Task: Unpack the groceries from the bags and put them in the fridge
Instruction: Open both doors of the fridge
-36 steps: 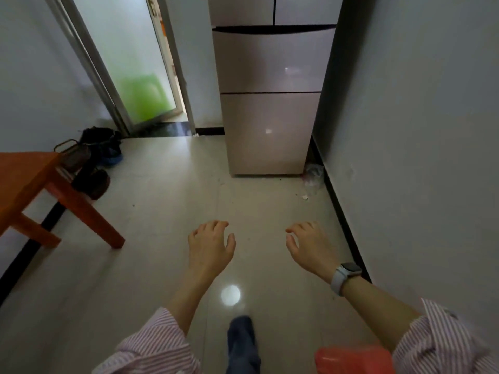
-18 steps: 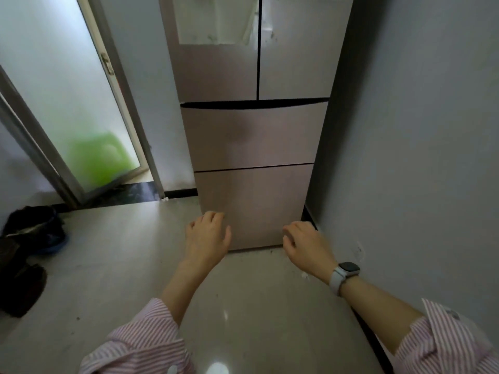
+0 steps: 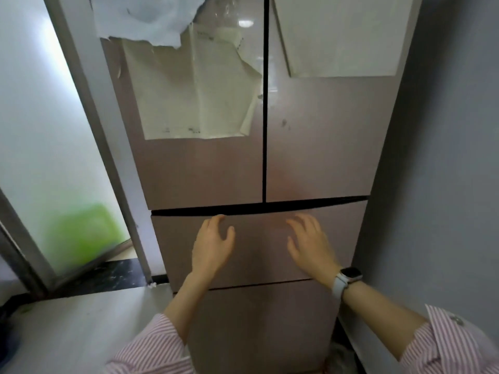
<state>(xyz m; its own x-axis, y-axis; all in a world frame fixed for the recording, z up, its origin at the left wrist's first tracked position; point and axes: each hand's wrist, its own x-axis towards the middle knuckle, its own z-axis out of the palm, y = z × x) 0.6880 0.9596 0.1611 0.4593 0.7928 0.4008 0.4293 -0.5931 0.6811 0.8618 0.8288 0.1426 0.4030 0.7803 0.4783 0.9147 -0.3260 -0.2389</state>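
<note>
A tall pinkish fridge [image 3: 310, 163] fills the middle of the view, all its doors and drawers closed. Two upper doors meet at a dark vertical seam, and below them sit two drawers. My left hand [image 3: 213, 244] and my right hand [image 3: 310, 244] hover in front of the upper drawer [image 3: 259, 265], fingers loosely spread and holding nothing. The fingertips are near the dark gap above that drawer. A white watch is on my right wrist. No bags or groceries are in view.
Paper sheets [image 3: 194, 87] and a torn plastic film [image 3: 143, 17] cling to the left upper door; another sheet [image 3: 343, 36] is on the right door. A grey wall [image 3: 445, 184] stands close on the right. A frosted glass door [image 3: 54, 157] is at the left.
I have come closer to the fridge and the view has tilted up. Both hands have risen from above the floor to the level of the upper drawer.
</note>
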